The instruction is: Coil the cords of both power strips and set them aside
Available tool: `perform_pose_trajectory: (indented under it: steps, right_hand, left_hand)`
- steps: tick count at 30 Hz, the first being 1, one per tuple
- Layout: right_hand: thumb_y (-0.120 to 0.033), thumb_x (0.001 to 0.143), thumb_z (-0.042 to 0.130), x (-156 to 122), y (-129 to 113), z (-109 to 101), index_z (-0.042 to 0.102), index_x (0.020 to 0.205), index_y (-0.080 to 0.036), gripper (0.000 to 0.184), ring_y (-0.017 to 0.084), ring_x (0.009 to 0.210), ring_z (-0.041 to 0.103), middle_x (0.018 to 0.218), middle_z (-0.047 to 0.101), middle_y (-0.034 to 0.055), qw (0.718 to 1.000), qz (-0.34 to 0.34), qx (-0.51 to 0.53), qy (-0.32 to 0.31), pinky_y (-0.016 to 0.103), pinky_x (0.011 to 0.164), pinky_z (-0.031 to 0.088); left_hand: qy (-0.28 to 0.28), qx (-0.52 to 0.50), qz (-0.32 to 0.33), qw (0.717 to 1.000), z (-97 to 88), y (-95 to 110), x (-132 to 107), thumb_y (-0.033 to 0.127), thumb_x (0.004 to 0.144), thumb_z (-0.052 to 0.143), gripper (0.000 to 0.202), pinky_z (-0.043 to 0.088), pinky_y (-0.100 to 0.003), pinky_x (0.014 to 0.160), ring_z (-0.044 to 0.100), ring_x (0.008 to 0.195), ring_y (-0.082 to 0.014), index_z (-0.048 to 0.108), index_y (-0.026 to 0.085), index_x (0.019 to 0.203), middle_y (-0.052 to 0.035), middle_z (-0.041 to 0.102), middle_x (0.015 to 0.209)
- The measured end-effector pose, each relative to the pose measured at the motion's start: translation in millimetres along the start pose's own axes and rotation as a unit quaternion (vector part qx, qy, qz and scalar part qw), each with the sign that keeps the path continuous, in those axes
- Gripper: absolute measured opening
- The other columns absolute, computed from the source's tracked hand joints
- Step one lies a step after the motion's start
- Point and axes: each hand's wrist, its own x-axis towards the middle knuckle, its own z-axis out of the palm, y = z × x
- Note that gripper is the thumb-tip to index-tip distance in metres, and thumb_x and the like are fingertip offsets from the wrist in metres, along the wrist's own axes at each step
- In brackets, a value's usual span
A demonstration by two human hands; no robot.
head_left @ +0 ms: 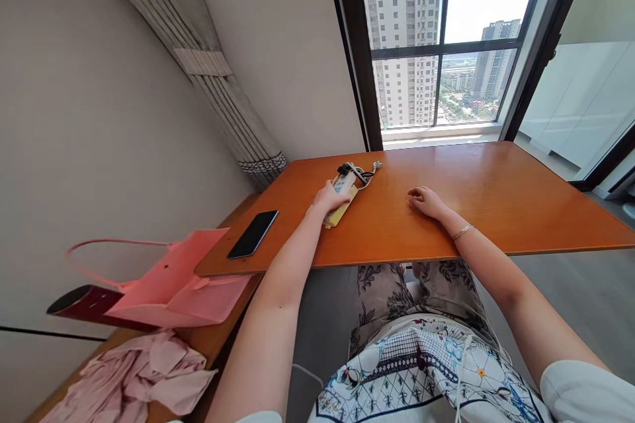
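Observation:
My left hand (329, 199) is closed around a white power strip (345, 182) with blue markings, on the left half of the wooden table. Against the strip lies a flat yellow piece (342, 209), partly under my fingers; its kind is not clear. A bundle of white and black cables with a plug (377, 166) lies at the strip's far end. My right hand (426, 201) rests on the tabletop further right, its fingers loosely curled with nothing visible in them. To the left of my left arm lies a black smartphone (253, 234).
The orange-brown table (496, 198) reaches to the window. Beside its left edge, a pink bag (173, 284) with a dark red cylindrical object (84, 304) sits on a wooden surface, near crumpled pink cloth (129, 377). A grey curtain (223, 99) hangs behind.

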Motion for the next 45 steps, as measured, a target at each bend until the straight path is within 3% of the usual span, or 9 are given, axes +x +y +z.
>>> perform_pose_trajectory:
  steps: [7, 10, 13, 16, 24, 31, 35, 39, 45]
  right_hand:
    - [-0.038, 0.089, 0.063, 2, 4, 4, 0.040, 0.147, -0.020, 0.066, 0.026, 0.119, 0.062, 0.147, 0.045, 0.0188, 0.996, 0.017, 0.051, 0.069, 0.046, 0.104, 0.051]
    - [-0.038, 0.083, 0.069, 2, 5, 5, 0.029, 0.152, -0.019, 0.081, 0.031, 0.130, 0.053, 0.149, 0.041, 0.0206, 0.990, -0.004, 0.057, 0.128, 0.051, 0.111, 0.045]
    - [-0.027, 0.078, 0.071, 3, 6, 3, 0.027, 0.153, -0.018, 0.087, 0.033, 0.138, 0.044, 0.150, 0.037, 0.0207, 0.984, 0.011, 0.004, 0.176, 0.052, 0.114, 0.042]
    - [-0.018, 0.079, 0.065, 3, 6, -2, 0.031, 0.152, -0.017, 0.081, 0.034, 0.132, 0.051, 0.150, 0.035, 0.0212, 0.979, 0.074, -0.048, 0.183, 0.050, 0.108, 0.047]
    - [-0.030, 0.094, 0.055, 0, -12, -23, 0.038, 0.153, -0.012, 0.064, 0.035, 0.117, 0.060, 0.136, 0.060, 0.0222, 0.974, 0.058, -0.121, 0.183, 0.047, 0.103, 0.043]
    - [-0.038, 0.098, 0.052, -3, -18, -26, 0.053, 0.143, -0.013, 0.051, 0.035, 0.120, 0.059, 0.133, 0.065, 0.0203, 0.973, 0.054, -0.131, 0.183, 0.047, 0.104, 0.038]
    - [-0.037, 0.098, 0.051, -2, -13, -26, 0.059, 0.136, -0.015, 0.045, 0.032, 0.115, 0.062, 0.130, 0.067, 0.0180, 0.976, 0.048, -0.073, 0.202, 0.041, 0.098, 0.044]
    - [-0.041, 0.095, 0.053, -2, -9, -26, 0.070, 0.110, -0.017, 0.034, 0.029, 0.103, 0.065, 0.113, 0.073, 0.0151, 0.971, 0.089, 0.040, 0.217, 0.037, 0.090, 0.047]
    - [-0.052, 0.089, 0.055, 2, -1, -23, 0.069, 0.089, -0.019, 0.035, 0.022, 0.083, 0.065, 0.088, 0.074, 0.0072, 0.961, 0.095, 0.153, 0.212, 0.031, 0.075, 0.050]
  left_hand:
    - [-0.111, -0.150, 0.058, 0.981, 27.8, 55, -35, 0.037, 0.058, 0.083, 0.081, 0.054, -0.034, 0.089, 0.063, 0.120, -0.0292, 0.050, 0.021, 0.130, -0.0109, 0.065, 0.133]
    - [-0.170, -0.190, 0.088, 0.963, 36.4, 75, -54, 0.035, 0.061, 0.079, 0.074, 0.056, -0.032, 0.083, 0.065, 0.116, -0.0283, 0.052, 0.022, 0.129, -0.0083, 0.067, 0.129]
    - [-0.233, -0.220, 0.115, 0.940, 39.9, 90, -68, 0.035, 0.066, 0.074, 0.071, 0.057, -0.031, 0.079, 0.066, 0.114, -0.0270, 0.052, 0.021, 0.132, -0.0084, 0.065, 0.133]
    - [-0.260, -0.217, 0.132, 0.931, 39.2, 97, -75, 0.037, 0.067, 0.071, 0.070, 0.057, -0.031, 0.081, 0.067, 0.113, -0.0271, 0.053, 0.018, 0.132, -0.0101, 0.066, 0.133]
    - [-0.230, -0.152, 0.194, 0.941, 27.6, 88, -68, 0.034, 0.063, 0.074, 0.076, 0.053, -0.038, 0.100, 0.062, 0.121, -0.0321, 0.055, 0.017, 0.135, -0.0102, 0.065, 0.135]
    - [-0.200, -0.077, 0.237, 0.947, 21.7, 77, -68, 0.037, 0.062, 0.077, 0.086, 0.050, -0.037, 0.105, 0.059, 0.127, -0.0344, 0.052, 0.018, 0.142, -0.0091, 0.063, 0.139]
    - [-0.177, -0.048, 0.249, 0.951, 19.3, 76, -72, 0.037, 0.061, 0.076, 0.087, 0.051, -0.037, 0.102, 0.061, 0.123, -0.0334, 0.051, 0.021, 0.143, -0.0073, 0.064, 0.137]
    - [-0.168, -0.022, 0.261, 0.950, 18.1, 79, -77, 0.034, 0.062, 0.073, 0.087, 0.051, -0.038, 0.100, 0.062, 0.120, -0.0331, 0.049, 0.022, 0.145, -0.0087, 0.064, 0.136]
    - [-0.156, 0.009, 0.259, 0.953, 17.1, 83, -80, 0.033, 0.063, 0.072, 0.084, 0.051, -0.038, 0.098, 0.064, 0.117, -0.0328, 0.051, 0.021, 0.143, -0.0108, 0.065, 0.134]
